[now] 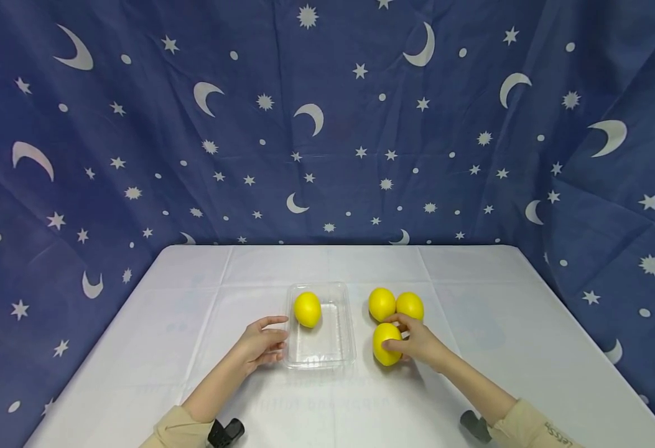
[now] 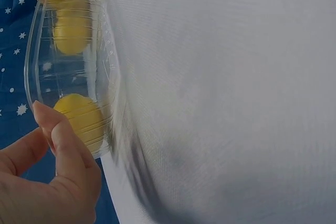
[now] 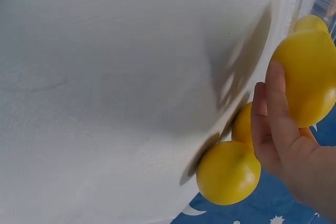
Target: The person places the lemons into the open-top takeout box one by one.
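Left of centre in the frame, the left hand (image 1: 262,344) lies low on the white tabletop (image 1: 193,348), its fingers loosely apart and touching the left wall of the clear plastic tray (image 1: 320,358), which holds one lemon (image 1: 307,309) near its far end. Right of the tray, the right hand (image 1: 417,341) has its grip curled round the near lemon (image 1: 385,343). Just behind it, two more lemons (image 1: 395,304) sit touching each other.

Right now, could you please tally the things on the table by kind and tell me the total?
Yellow lemons: 4, one inside the tray, two on the cloth, one in the right hand.
Clear plastic tray: 1, touched by the left hand.
Total: 5
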`<state>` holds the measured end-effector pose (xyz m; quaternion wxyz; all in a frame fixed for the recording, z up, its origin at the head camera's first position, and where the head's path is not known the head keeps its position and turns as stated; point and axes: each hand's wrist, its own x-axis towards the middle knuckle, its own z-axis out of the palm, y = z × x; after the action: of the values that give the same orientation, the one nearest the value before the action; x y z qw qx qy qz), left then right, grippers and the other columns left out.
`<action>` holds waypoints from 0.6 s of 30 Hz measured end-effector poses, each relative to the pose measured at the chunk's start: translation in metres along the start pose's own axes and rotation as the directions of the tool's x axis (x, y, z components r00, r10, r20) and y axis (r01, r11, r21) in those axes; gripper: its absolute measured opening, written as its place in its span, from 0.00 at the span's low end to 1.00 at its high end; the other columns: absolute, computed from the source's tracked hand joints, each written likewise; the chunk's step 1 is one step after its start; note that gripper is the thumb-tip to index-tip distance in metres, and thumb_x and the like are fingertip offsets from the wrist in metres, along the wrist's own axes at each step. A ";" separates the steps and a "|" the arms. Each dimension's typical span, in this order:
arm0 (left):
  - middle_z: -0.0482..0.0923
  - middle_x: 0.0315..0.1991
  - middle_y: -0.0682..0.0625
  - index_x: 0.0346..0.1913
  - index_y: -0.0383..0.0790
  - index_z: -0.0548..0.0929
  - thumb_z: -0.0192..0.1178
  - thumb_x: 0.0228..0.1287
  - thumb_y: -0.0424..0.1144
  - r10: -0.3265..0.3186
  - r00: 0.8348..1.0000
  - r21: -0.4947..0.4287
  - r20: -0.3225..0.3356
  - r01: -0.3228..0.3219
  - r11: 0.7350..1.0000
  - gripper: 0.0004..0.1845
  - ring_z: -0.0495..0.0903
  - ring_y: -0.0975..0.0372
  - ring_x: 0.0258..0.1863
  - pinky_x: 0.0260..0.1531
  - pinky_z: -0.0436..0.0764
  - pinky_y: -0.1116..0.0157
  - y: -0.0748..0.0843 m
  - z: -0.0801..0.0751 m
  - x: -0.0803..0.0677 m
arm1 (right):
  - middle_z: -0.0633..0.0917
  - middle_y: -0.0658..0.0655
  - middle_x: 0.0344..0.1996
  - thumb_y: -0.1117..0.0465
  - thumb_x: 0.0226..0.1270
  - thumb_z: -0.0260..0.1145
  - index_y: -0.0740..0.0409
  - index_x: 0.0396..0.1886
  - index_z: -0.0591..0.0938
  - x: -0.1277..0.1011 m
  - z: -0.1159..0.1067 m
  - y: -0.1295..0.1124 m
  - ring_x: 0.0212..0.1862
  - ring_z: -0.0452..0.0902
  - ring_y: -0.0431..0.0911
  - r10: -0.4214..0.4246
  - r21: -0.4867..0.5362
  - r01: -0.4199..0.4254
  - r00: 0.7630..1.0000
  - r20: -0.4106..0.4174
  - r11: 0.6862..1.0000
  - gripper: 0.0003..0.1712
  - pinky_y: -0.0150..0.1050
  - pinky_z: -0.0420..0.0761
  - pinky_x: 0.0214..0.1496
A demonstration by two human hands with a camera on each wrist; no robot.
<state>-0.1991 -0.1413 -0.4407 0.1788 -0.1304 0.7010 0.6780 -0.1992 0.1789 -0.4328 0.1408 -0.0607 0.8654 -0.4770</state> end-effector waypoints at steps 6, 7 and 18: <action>0.76 0.35 0.48 0.62 0.36 0.70 0.56 0.63 0.28 0.004 1.000 0.012 -0.014 -0.003 1.000 0.23 0.75 0.66 0.24 0.22 0.82 0.73 0.002 0.001 0.000 | 0.74 0.60 0.38 0.62 0.54 0.71 0.63 0.55 0.74 0.001 0.000 -0.003 0.35 0.71 0.47 0.008 -0.001 -0.008 1.000 -0.015 1.000 0.28 0.39 0.81 0.31; 0.76 0.34 0.48 0.61 0.36 0.70 0.57 0.62 0.28 0.003 1.000 0.009 -0.018 -0.003 1.000 0.23 0.75 0.66 0.24 0.22 0.82 0.73 0.002 0.001 0.000 | 0.74 0.60 0.38 0.62 0.54 0.71 0.63 0.54 0.74 0.001 0.001 -0.003 0.35 0.71 0.47 0.012 -0.004 -0.012 1.000 -0.019 1.000 0.28 0.39 0.81 0.31; 0.76 0.33 0.49 0.63 0.34 0.68 0.55 0.63 0.28 0.011 1.000 -0.002 0.002 -0.011 1.000 0.24 0.75 0.67 0.24 0.22 0.82 0.73 0.000 0.000 -0.003 | 0.74 0.60 0.42 0.62 0.54 0.70 0.63 0.56 0.73 0.006 -0.002 -0.005 0.37 0.69 0.47 -0.011 -0.009 0.011 1.000 -0.022 1.000 0.29 0.36 0.81 0.31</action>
<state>-0.1968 -0.1416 -0.4397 0.1758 -0.1261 0.7010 0.6796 -0.2056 0.1761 -0.4289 0.1285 -0.0608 0.8688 -0.4744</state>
